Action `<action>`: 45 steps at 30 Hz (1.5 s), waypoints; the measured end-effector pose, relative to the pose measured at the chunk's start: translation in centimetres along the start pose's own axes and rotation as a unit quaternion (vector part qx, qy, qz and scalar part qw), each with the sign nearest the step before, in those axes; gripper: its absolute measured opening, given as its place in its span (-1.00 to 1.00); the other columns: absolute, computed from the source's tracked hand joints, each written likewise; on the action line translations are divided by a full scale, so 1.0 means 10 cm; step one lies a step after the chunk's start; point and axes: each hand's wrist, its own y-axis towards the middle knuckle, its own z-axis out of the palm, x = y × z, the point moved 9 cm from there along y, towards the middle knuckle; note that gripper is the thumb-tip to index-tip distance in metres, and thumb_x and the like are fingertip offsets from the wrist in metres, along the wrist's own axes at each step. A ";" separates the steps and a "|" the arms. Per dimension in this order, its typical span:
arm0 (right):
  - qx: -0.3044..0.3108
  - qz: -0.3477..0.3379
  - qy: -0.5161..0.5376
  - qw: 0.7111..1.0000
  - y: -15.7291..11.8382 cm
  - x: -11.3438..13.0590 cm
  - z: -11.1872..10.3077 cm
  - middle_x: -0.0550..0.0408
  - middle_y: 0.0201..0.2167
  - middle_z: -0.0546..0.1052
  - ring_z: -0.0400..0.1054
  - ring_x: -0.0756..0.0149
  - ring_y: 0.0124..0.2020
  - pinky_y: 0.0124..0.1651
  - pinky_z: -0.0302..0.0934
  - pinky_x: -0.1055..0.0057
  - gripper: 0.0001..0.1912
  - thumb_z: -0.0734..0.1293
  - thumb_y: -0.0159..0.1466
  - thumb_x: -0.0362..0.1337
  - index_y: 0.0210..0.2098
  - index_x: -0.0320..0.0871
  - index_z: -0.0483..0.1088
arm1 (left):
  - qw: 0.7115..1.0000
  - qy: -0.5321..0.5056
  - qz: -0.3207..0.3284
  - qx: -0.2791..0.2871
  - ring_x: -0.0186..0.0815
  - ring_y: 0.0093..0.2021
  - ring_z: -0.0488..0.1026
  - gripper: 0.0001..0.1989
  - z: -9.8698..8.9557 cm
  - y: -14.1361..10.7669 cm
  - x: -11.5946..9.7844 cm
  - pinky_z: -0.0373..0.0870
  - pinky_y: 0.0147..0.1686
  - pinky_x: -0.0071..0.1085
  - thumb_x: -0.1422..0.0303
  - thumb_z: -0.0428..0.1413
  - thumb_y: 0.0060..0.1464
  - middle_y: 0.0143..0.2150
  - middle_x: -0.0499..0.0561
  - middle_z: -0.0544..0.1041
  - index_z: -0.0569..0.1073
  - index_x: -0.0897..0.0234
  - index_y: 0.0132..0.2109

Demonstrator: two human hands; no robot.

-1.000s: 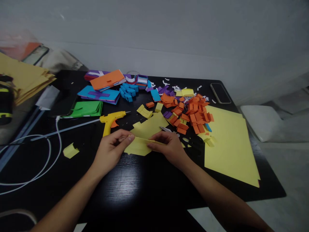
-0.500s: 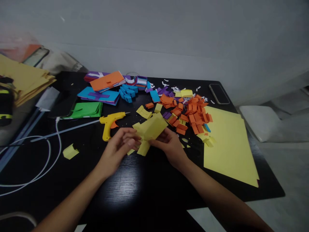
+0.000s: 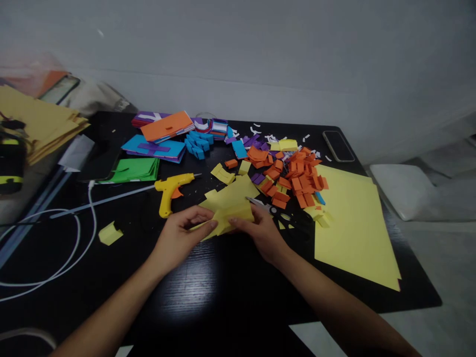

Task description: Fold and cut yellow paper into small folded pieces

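A folded yellow paper piece (image 3: 232, 201) is held between both hands above the black table. My left hand (image 3: 184, 235) pinches its lower left part, thumb on top. On the right side, my right hand (image 3: 264, 233) grips the paper with thumb and fingers. Scissors (image 3: 273, 209) lie just beyond my right hand, partly hidden by it. A yellow glue gun (image 3: 171, 192) rests to the upper left of my left hand. Small folded yellow pieces (image 3: 223, 174) and a heap of orange folded pieces (image 3: 303, 173) are behind the held paper.
Large yellow sheets (image 3: 353, 228) lie on the right, a phone (image 3: 338, 146) behind them. Blue (image 3: 154, 147), orange (image 3: 167, 127) and green (image 3: 136, 170) folded papers sit at the back left. A white cable (image 3: 92, 213) loops at left, near a small yellow piece (image 3: 110, 233).
The held yellow paper has been turned and its near flap folded upward, with both hands slightly lower. The scissors show more beside my right hand.
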 end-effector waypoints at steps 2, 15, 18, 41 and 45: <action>-0.007 -0.038 -0.067 0.997 0.02 0.12 -0.04 0.15 -0.33 0.62 0.51 0.24 -0.29 -0.17 0.42 0.33 -0.76 0.59 0.05 -0.22 -0.29 -0.09 0.58 | 0.999 -0.007 -0.029 0.026 -0.38 -0.42 0.55 -0.90 0.01 0.01 0.05 0.53 -0.39 -0.53 0.32 0.31 0.09 -0.39 -0.06 0.63 0.62 0.25 -0.27; 0.024 -0.035 -0.118 0.992 0.01 0.09 0.01 0.10 -0.32 0.61 0.49 0.21 -0.27 -0.17 0.44 0.24 -0.88 0.43 0.21 -0.23 -0.27 -0.07 0.61 | 0.999 -0.034 -0.009 -0.012 -0.38 -0.49 0.54 -0.95 -0.04 0.01 0.03 0.59 -0.52 -0.51 0.35 0.32 0.07 -0.31 -0.06 0.61 0.65 0.21 -0.29; 0.032 0.012 -0.049 0.998 0.01 0.05 0.01 0.09 -0.29 0.61 0.51 0.19 -0.26 -0.20 0.50 0.20 -0.88 0.44 0.18 -0.22 -0.30 -0.07 0.63 | 0.999 -0.023 0.025 0.007 -0.32 -0.42 0.58 -0.94 -0.05 0.00 -0.02 0.62 -0.47 -0.46 0.37 0.28 0.14 -0.29 -0.01 0.64 0.66 0.22 -0.26; 0.014 -0.123 -0.271 0.955 -0.08 0.30 0.10 0.12 -0.37 0.67 0.54 0.23 -0.33 -0.17 0.37 0.32 -0.87 0.47 0.28 -0.18 -0.33 -0.09 0.62 | 0.983 0.142 0.049 0.103 -0.27 -0.29 0.60 -0.76 0.06 -0.04 -0.03 0.47 -0.31 -0.46 0.20 0.17 0.30 -0.26 0.02 0.69 0.67 0.22 -0.18; 0.022 -0.104 -0.258 0.960 -0.06 0.26 0.10 0.11 -0.37 0.66 0.54 0.22 -0.32 -0.16 0.38 0.30 -0.88 0.47 0.28 -0.19 -0.33 -0.09 0.61 | 0.980 0.157 0.081 0.095 -0.30 -0.34 0.59 -0.78 0.05 -0.04 -0.07 0.45 -0.36 -0.48 0.22 0.19 0.29 -0.29 0.00 0.70 0.67 0.22 -0.19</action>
